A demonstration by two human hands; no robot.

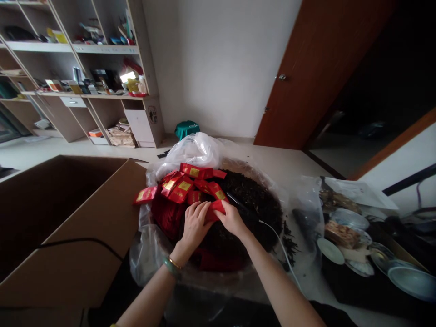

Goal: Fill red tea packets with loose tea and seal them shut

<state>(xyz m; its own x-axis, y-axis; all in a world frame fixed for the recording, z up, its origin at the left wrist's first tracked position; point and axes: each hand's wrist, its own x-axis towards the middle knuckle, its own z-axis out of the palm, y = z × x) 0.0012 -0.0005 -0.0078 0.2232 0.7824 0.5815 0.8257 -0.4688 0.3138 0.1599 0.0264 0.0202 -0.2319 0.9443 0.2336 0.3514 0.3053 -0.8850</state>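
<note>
My left hand (195,223) and my right hand (232,218) meet over a wide round basket (254,172) lined with clear plastic and filled with dark loose tea leaves (259,200). Both hands pinch the same small red packet (215,209) between their fingers. A heap of similar red packets with gold labels (185,184) lies just beyond the hands on the left half of the basket. A bracelet sits on my left wrist.
A big open cardboard box (68,218) stands at the left with a black cable across it. White dishes and plates (347,236) crowd the right. A white cable (282,247) runs from the basket. Shelves (85,68) and a brown door (316,72) stand behind.
</note>
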